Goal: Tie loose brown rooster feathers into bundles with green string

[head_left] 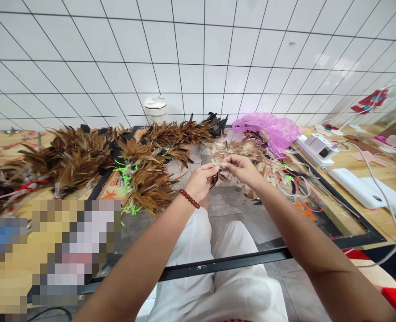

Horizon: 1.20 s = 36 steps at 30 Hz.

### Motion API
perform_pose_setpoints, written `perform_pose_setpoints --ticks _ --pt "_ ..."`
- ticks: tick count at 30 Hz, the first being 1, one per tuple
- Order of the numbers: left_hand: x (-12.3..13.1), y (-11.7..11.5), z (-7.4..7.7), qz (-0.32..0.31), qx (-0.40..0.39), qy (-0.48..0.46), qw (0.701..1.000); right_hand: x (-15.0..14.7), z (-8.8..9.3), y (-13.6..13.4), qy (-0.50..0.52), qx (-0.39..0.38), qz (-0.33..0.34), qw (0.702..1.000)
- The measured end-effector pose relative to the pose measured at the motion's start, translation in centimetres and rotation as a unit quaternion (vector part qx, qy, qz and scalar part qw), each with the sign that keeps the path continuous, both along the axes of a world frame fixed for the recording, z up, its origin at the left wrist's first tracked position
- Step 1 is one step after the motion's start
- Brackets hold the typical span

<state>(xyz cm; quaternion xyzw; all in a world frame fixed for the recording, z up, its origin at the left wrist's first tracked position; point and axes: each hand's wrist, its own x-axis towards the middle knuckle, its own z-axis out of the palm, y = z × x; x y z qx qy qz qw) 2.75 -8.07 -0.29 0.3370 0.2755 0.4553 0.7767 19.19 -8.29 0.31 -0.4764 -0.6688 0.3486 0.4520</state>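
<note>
Over the glass tabletop, my left hand (201, 180), with a dark red bead bracelet (189, 198) at the wrist, is closed in a pinch. Brown feathers (214, 180) hang just under its fingertips, and a bit of bright green tie (213, 162) shows above them. My right hand (243, 169) meets it from the right, thumb and fingers pinched together; what they hold is too small to make out. Bunches of brown feathers (152, 185) bound with green ties (127, 179) lie left of my hands. Loose pale feathers (261, 156) are scattered behind and right of them.
Larger feather bundles (77, 154) cover the left and back. A white lidded container (155, 108) stands by the tiled wall. A pink plastic bag (268, 127) lies at back right. White power banks (357, 185), a socket block (317, 150) and a cable (382, 197) occupy the right side.
</note>
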Motion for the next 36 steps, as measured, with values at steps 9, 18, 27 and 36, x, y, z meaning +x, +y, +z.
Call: perform_pose_setpoints --ticks 9,18,27,36 --pt "0.1 -0.1 -0.2 -0.034 0.054 0.119 0.991 1.1 1.9 -0.7 -0.083 0.157 0.021 0.984" --pt "0.3 -0.3 -0.4 -0.069 0.215 0.311 0.923 0.5 2.4 -1.3 -0.099 0.12 0.107 0.982" --pt "0.8 0.3 -2.1 0.023 0.276 0.276 0.92 0.6 1.2 -0.4 0.03 -0.01 0.042 0.999" --pt "0.3 0.5 -1.6 0.059 0.269 0.278 0.92 -0.3 0.7 -0.6 -0.025 0.063 0.016 0.998"
